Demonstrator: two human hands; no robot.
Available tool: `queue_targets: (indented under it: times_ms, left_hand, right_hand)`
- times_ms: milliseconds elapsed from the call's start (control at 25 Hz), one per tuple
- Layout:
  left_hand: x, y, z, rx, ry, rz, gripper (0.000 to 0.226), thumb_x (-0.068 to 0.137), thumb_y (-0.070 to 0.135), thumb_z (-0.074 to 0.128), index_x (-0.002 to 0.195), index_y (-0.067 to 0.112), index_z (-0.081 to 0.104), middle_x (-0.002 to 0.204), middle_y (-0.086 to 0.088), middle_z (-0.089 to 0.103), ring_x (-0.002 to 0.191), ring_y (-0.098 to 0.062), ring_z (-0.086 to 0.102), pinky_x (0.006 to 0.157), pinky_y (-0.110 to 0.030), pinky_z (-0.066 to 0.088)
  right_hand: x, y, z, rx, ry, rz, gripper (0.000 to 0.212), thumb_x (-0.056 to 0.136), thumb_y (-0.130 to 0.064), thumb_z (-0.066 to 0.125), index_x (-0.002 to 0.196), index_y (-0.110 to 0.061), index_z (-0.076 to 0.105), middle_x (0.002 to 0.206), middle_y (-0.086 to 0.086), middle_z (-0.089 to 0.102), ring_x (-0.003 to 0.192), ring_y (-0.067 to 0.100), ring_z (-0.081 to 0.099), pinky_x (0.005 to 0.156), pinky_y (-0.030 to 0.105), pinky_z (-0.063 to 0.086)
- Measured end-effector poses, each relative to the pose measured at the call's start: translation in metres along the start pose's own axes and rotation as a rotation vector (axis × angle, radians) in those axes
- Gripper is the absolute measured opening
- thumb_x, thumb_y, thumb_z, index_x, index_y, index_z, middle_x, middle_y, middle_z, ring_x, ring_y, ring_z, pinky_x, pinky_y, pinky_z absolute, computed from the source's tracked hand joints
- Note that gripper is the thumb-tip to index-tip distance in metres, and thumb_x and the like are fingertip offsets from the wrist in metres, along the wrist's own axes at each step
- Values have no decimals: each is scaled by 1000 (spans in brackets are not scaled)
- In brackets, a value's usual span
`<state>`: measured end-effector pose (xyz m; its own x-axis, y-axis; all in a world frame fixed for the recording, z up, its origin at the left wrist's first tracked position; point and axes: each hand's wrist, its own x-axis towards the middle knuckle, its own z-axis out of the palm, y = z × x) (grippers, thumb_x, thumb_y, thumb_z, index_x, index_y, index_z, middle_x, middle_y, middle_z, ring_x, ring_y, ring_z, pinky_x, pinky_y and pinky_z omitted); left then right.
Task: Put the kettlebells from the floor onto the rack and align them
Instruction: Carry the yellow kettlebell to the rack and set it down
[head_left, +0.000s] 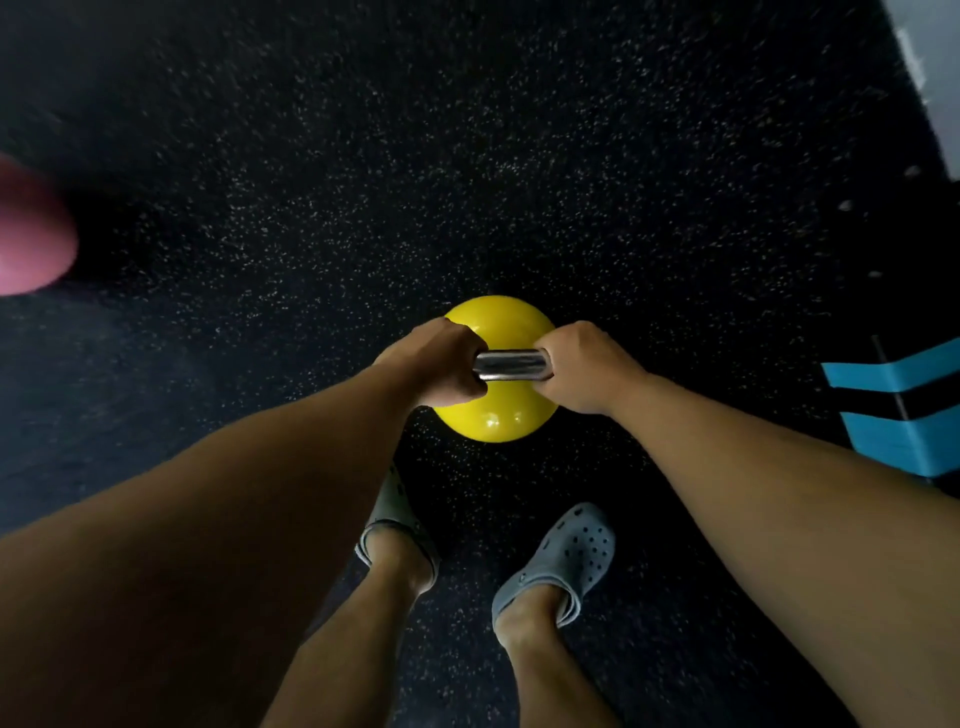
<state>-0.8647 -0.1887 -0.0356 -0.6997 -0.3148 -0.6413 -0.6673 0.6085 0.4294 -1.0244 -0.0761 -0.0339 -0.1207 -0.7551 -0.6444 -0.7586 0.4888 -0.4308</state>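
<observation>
A yellow kettlebell (493, 421) with a shiny steel handle (511, 365) is below me, over the dark speckled rubber floor. My left hand (441, 364) is wrapped around the left end of the handle. My right hand (582, 366) grips the right end. Whether the bell rests on the floor or hangs just above it, I cannot tell. No rack is in view.
My feet in grey clogs (563, 561) stand just behind the kettlebell. A blurred pink round object (28, 234) lies at the left edge. A black frame with blue bands (898, 410) sits on the right, and a pale wall edge (930, 67) at the top right.
</observation>
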Motion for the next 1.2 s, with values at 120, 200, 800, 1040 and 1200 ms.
queue_targets:
  times_ms: [120,200,800,1040,1200]
  left_hand:
    - [-6,20,-36,52,-18,95,13,74,28,65,86,26,69,66,5,63,60,-13,60,52,-29,50]
    - [-12,36,-64,71,-10,148,15,73,29,65,87,26,70,67,5,64,60,-14,60,51,-28,49]
    - [55,237,-316,464,166,650,22,74,39,62,79,18,66,74,-6,69,69,-26,65,54,-27,34]
    - [98,335,-389,563,270,793,17,77,37,61,70,21,58,67,-3,63,66,-30,63,53,-28,32]
    - [134,399,-425,700,353,912,21,77,40,59,81,20,64,79,-8,71,74,-35,66,56,-31,39]
  right_hand:
    - [-28,-7,-22,66,60,56,15,74,-25,68,65,-17,59,71,7,63,67,28,61,56,30,44]
    - [-46,-15,-45,90,130,90,18,70,-27,69,64,-11,63,66,8,64,63,29,61,54,32,49]
    - [-129,12,-301,87,655,401,31,66,-35,70,86,-12,73,82,13,73,83,34,70,64,35,53]
    - [-160,53,-397,32,832,488,21,73,-35,64,83,-18,69,85,10,73,85,36,68,66,34,51]
    - [-174,80,-447,24,899,579,20,76,-32,61,87,-17,69,88,11,72,86,39,67,68,36,50]
